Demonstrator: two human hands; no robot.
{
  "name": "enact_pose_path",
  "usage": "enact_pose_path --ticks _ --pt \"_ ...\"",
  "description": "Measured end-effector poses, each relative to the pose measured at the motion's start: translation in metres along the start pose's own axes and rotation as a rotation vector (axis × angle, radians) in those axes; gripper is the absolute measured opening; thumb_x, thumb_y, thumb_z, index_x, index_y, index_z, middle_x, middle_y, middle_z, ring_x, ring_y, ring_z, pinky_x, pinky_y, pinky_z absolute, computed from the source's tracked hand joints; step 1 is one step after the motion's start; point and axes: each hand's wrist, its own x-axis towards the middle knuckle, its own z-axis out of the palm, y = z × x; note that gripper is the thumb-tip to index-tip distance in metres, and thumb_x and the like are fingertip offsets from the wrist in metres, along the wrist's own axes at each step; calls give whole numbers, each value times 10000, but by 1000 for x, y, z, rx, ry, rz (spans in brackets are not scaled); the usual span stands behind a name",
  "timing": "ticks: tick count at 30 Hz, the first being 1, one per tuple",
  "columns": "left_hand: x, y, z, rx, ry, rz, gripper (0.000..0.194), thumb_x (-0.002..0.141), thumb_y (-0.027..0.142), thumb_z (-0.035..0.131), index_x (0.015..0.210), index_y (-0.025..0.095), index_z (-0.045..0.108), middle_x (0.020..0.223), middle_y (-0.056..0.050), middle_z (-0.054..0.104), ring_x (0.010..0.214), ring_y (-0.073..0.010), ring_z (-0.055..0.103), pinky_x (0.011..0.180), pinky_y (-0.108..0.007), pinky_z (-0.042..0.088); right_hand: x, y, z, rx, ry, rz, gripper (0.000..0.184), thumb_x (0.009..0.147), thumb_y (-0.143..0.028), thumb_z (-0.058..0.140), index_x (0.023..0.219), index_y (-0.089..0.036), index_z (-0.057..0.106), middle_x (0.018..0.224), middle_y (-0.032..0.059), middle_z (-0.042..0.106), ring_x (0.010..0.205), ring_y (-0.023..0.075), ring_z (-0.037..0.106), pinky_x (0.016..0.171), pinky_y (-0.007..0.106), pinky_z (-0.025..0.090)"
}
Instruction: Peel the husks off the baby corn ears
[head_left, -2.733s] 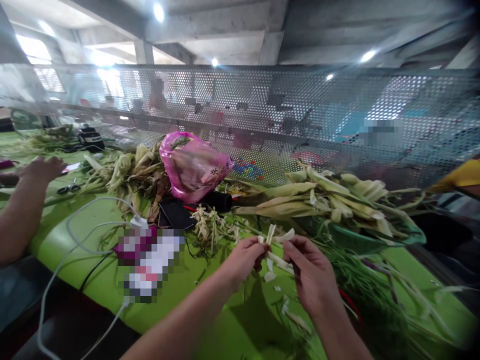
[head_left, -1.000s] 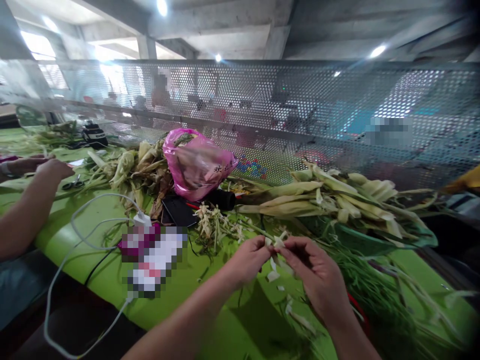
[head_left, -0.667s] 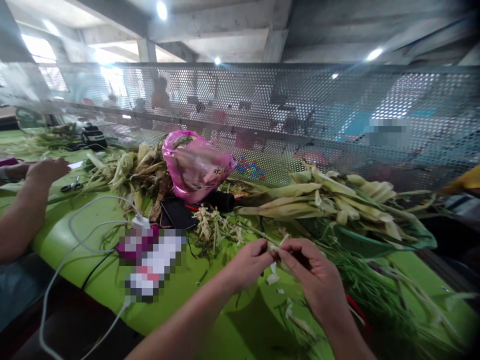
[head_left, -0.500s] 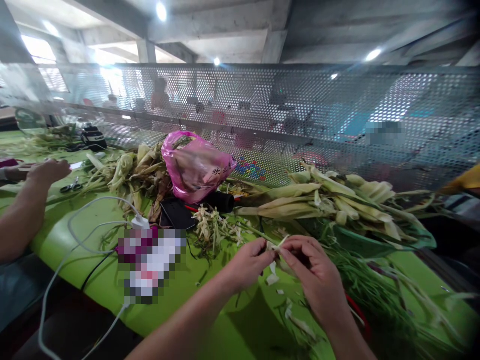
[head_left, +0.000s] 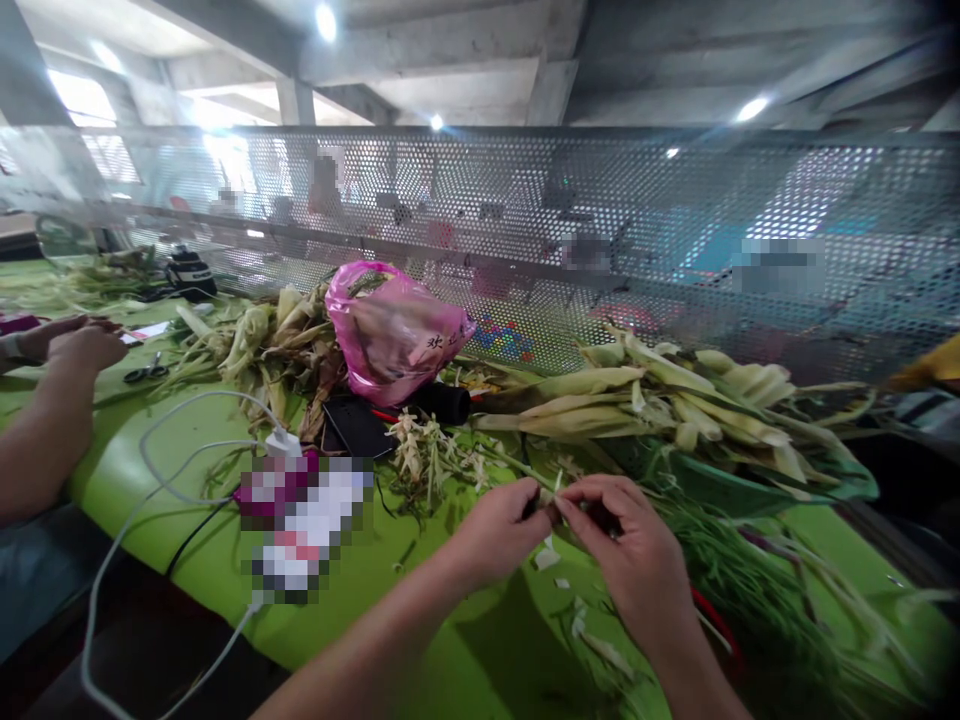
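Note:
Over the green table [head_left: 420,610], my left hand [head_left: 499,530] is closed in a pinch on a small pale piece of corn husk [head_left: 547,496]. The fingertips of my right hand [head_left: 630,530] meet it there and pinch the same piece, most of which the fingers hide. Below my hands lie cut husk scraps [head_left: 546,557] and a longer curled husk strip [head_left: 604,655]. A bunch of thin stems with pale, frayed husk tips [head_left: 420,450] lies just beyond my left hand.
Corn husks [head_left: 697,395] heap over a green basket [head_left: 787,490], with green strands [head_left: 765,580] nearer me. A pink plastic bag [head_left: 397,345], dark phone [head_left: 356,428] and cabled purple power bank [head_left: 274,490] lie left. A co-worker's hands [head_left: 82,345] and scissors [head_left: 146,370] are far left. Perforated metal screen [head_left: 465,180] behind.
My fingers have shifted slightly on the husk piece, and a thin pale end now points more upright. At far left, the co-worker's hands have moved a little left and down.

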Motion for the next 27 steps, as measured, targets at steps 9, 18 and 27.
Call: enact_pose_path --ticks 9,18,27 --pt "1 -5 0 -6 2 -34 268 827 352 504 650 195 378 613 50 350 593 -99 311 545 -239 219 -1 -6 -6 -23 -64 -59 117 838 -314 603 852 -234 686 880 57 657 823 219 619 739 337 495" --pt "1 -5 -1 98 11 -52 249 795 368 534 640 187 461 588 43 380 568 -103 326 538 -241 207 -2 1 -3 -64 -76 -42 106 820 -280 605 901 -242 661 802 30 682 685 189 632 633 300 507" --pt "-4 -5 -7 176 -43 -11 223 784 351 543 853 187 676 673 -8 571 580 -128 427 537 -228 266 -4 -4 -4 -106 -153 -101 157 834 -262 586 970 -268 664 911 33 721 791 212 677 690 308 532"
